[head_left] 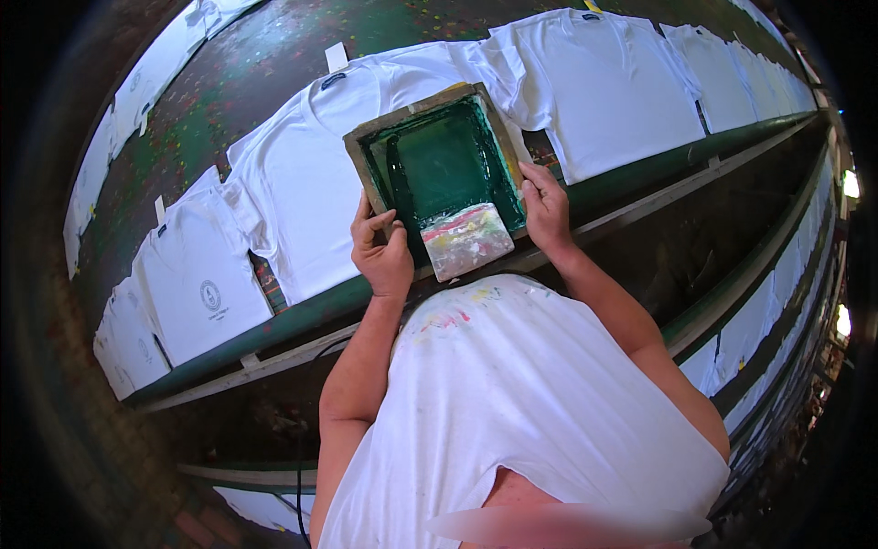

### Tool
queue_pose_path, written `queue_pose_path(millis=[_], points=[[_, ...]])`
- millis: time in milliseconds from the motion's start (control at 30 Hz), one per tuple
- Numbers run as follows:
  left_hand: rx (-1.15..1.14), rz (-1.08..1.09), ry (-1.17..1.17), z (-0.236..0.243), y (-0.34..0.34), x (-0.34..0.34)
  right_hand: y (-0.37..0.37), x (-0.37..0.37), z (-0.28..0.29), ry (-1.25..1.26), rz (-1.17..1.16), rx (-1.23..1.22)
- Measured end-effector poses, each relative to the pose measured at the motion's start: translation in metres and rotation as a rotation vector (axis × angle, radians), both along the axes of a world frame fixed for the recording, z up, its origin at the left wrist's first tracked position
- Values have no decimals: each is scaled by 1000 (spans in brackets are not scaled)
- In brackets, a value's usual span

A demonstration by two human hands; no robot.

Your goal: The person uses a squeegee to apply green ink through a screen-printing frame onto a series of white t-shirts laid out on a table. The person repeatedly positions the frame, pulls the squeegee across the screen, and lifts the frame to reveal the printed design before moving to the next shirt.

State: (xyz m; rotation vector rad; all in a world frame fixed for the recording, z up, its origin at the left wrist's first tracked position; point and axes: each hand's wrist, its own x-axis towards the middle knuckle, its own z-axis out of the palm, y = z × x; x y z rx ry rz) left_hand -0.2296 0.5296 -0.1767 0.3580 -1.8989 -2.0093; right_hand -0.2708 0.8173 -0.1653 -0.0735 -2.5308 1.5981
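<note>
A wooden screen printing frame with a dark green mesh is tilted in front of me, over the near part of a white T-shirt. Wet-looking green ink lines its inner edges. My left hand is closed on the frame's left side near the lower corner, thumb bent inward. On the opposite side, my right hand grips the wooden edge. A flat squeegee, its handle stained with pink, yellow and white paint, leans inside at the near end. The fingers under the frame are hidden.
More white T-shirts lie in a row along a long, paint-speckled green table. At the left, one shirt bears a dark round print. A rail runs along the table's near edge. Another row of shirts lies at right.
</note>
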Motion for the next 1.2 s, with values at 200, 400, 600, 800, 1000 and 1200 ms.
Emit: queue_pose_path(millis=[200, 400, 600, 800, 1000, 1200], points=[[5, -13, 4, 1, -2, 0, -2, -1, 1, 42, 9, 27], [19, -3, 10, -2, -2, -1, -1, -1, -1, 48, 11, 24], [9, -5, 3, -1, -2, -1, 2, -3, -6, 72, 39, 68], [18, -16, -28, -3, -4, -2, 0, -2, 38, -35, 14, -57], [-83, -3, -69, -4, -7, 0, -8, 24, 99, 319, 713, 361], [-19, -3, -90, -4, -4, -2, -25, 19, 102, 408, 799, 577]])
